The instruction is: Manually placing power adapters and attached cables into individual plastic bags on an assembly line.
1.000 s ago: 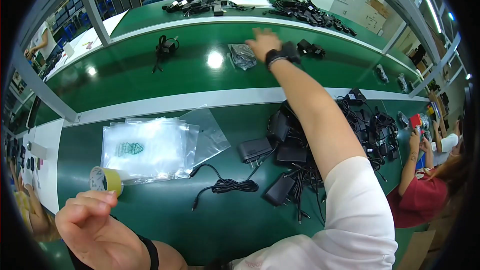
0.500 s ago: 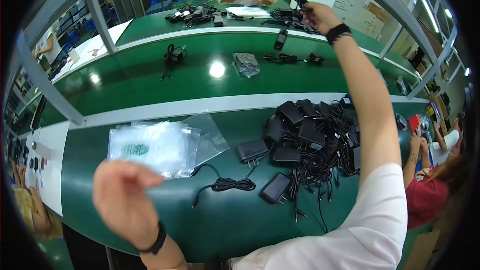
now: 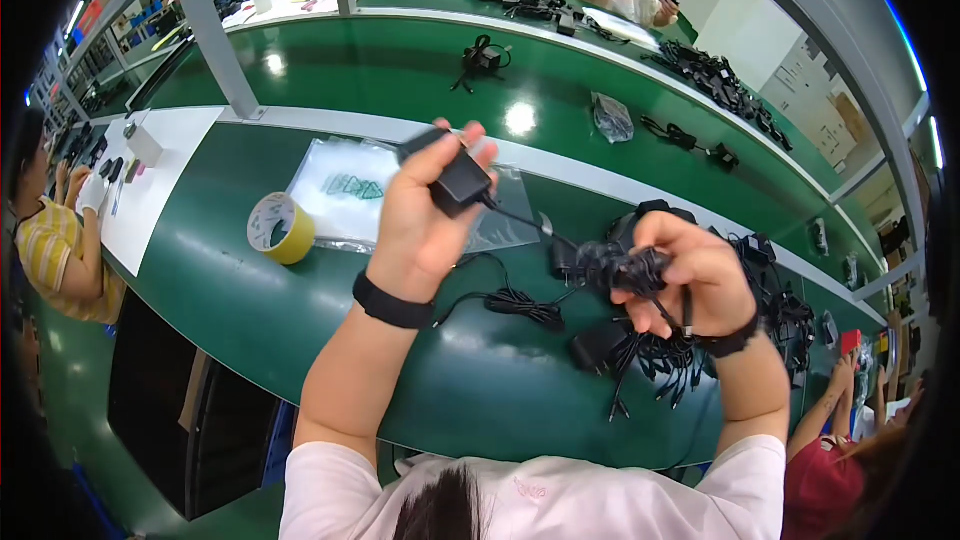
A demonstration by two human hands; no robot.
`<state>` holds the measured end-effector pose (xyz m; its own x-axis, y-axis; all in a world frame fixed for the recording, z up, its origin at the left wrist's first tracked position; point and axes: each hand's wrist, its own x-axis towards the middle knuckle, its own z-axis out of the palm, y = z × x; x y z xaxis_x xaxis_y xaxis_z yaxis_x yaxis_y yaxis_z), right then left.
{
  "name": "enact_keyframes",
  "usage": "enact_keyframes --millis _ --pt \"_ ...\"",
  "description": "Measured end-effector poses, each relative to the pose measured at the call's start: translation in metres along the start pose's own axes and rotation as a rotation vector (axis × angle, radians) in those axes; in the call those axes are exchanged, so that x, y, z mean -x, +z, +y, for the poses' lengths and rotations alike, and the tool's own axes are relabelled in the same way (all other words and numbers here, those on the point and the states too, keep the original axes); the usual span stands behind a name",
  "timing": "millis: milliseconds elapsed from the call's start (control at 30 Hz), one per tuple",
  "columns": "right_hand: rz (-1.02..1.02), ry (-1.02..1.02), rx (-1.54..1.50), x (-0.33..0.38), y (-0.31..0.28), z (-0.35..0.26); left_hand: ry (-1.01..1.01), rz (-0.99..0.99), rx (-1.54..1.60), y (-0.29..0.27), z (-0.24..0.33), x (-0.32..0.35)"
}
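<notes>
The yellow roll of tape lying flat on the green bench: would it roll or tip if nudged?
The yellow roll of tape lies flat on its side on the green bench, so it would probably slide, not roll. Its hollow core suggests it is fairly light. Stood on edge, it would likely roll freely.

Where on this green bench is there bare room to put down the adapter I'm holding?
Bare green bench lies between the tape roll and the near edge, under your left hand. The plastic bags cover the spot behind the roll. It is crowded under your right hand, around the adapter pile.
</notes>
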<state>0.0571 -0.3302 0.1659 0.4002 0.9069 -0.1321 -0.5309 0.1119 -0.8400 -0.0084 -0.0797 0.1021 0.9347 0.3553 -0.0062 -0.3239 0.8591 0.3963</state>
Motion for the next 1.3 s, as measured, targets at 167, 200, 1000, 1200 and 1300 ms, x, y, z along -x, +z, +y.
enact_keyframes --millis 167,200,1000,1200,1300 --pt "-0.317 0.001 -0.2 -0.011 -0.003 0.056 0.082 -0.196 -0.022 0.002 0.009 0.002" --pt "-0.326 0.012 -0.163 -0.016 0.004 0.064 0.082 -0.198 -0.029 0.0 0.008 0.002" --pt "0.343 -0.721 0.668 -0.083 -0.012 0.073 0.057 -0.205 -0.471 0.014 -0.029 0.019" --pt "0.323 -0.781 0.778 -0.081 -0.012 0.071 0.171 -0.131 -0.504 0.017 -0.037 0.025" --pt "0.346 -0.896 0.963 -0.082 -0.01 0.074 0.237 -0.104 -0.502 0.02 -0.043 0.029"
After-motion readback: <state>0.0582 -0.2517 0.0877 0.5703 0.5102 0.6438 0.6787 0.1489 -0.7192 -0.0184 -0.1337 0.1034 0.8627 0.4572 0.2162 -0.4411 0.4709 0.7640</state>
